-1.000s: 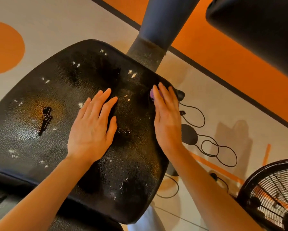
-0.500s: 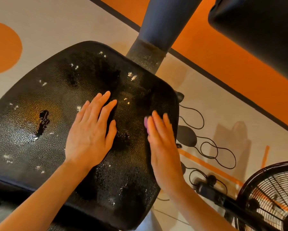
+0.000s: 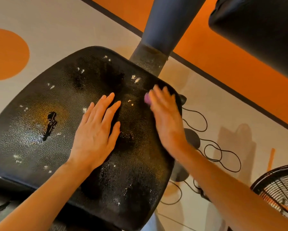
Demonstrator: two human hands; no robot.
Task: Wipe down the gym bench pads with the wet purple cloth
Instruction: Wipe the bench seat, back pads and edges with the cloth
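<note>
A black textured bench pad [image 3: 39, 124] fills the middle of the head view, wet and shiny, with white specks and a small tear left of centre. My left hand [image 3: 96, 132] lies flat on the pad's middle, fingers spread, holding nothing. My right hand [image 3: 166, 117] is blurred and presses flat near the pad's far right edge. Under its fingers sits the purple cloth [image 3: 147, 99]; only a small corner shows beside the index finger.
A grey-blue frame post [image 3: 166, 29] rises just beyond the pad. Another black pad [image 3: 260, 30] hangs at top right. Black cables [image 3: 221, 150] loop on the floor to the right, and a black fan grille [image 3: 280, 192] stands at bottom right.
My right hand pulled back along the pad's right side with the cloth, then slid forward again toward the far edge. My left hand stayed flat in place.
</note>
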